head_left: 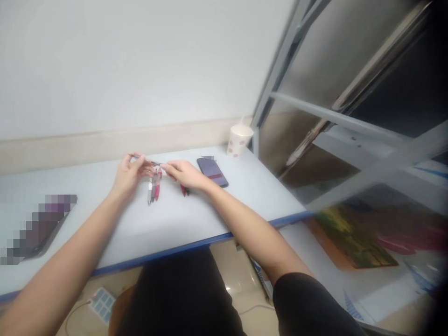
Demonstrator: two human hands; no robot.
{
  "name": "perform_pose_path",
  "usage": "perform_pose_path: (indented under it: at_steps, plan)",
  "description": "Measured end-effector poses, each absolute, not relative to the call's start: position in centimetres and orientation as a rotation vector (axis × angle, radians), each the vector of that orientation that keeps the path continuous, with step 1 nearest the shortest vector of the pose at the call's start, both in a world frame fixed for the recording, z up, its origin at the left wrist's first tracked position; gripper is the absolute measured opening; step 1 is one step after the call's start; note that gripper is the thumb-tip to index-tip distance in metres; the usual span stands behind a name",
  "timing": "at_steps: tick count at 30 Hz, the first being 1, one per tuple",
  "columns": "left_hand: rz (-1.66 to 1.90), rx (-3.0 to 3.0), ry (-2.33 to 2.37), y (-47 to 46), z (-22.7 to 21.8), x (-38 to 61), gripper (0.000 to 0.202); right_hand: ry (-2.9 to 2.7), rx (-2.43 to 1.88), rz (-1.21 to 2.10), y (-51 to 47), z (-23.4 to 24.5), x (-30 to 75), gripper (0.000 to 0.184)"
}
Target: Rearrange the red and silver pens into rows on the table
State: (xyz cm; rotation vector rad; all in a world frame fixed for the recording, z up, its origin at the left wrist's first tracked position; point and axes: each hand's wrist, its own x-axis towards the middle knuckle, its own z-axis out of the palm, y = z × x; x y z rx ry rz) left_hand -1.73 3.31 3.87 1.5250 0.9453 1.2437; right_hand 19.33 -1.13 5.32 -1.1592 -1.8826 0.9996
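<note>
Both of my hands are raised a little over the white desk (168, 224), joined by a thin dark pen (154, 163) held level between them. My left hand (130, 173) pinches one end of it. At the other end are the closed fingers of my right hand (182, 172). Below and between the hands lie a white pen (150, 190), a grey pen (153, 186) and a red pen (158, 184), side by side. Another red pen (183, 190) and a dark one show partly under my right hand, their upper parts hidden.
A dark phone (213, 172) lies right of my right hand. Behind it a patterned paper cup (240, 140) with a lid and straw stands near the wall. A blurred dark device (42, 228) is at the left. Metal shelving (336, 114) borders the right side; a power strip (101, 303) sits below.
</note>
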Motion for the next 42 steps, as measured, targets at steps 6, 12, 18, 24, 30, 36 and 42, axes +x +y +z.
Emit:
perform_pose_path:
  at_steps: [6,12,18,24,30,36,42]
  plan:
    - [1.047,2.466,1.212,2.9,3.8,-2.8,0.022,-1.667,-1.278,1.277,-0.4,5.9,20.9,0.056]
    - [0.612,2.572,1.225,2.5,3.4,-2.3,0.038,-2.065,-1.203,0.964,-0.5,6.6,21.7,0.038]
    - [0.678,2.5,1.241,2.7,3.0,-2.6,0.043,-2.171,-1.184,0.668,-0.4,6.7,22.1,0.029]
    - [0.66,2.443,1.218,3.1,2.5,-2.6,0.045,-2.171,-1.152,0.618,0.8,5.5,22.0,0.014]
    - [0.697,2.439,1.257,3.2,2.6,-2.5,0.044,-2.24,-1.196,0.594,1.1,5.0,21.7,0.015]
    - [0.671,2.49,1.299,3.2,2.8,-2.6,0.043,-2.161,-1.186,0.67,0.9,5.1,21.6,0.014]
    - [0.694,2.498,1.318,3.2,2.7,-2.5,0.043,-2.069,-1.133,0.731,0.8,5.3,21.8,0.012]
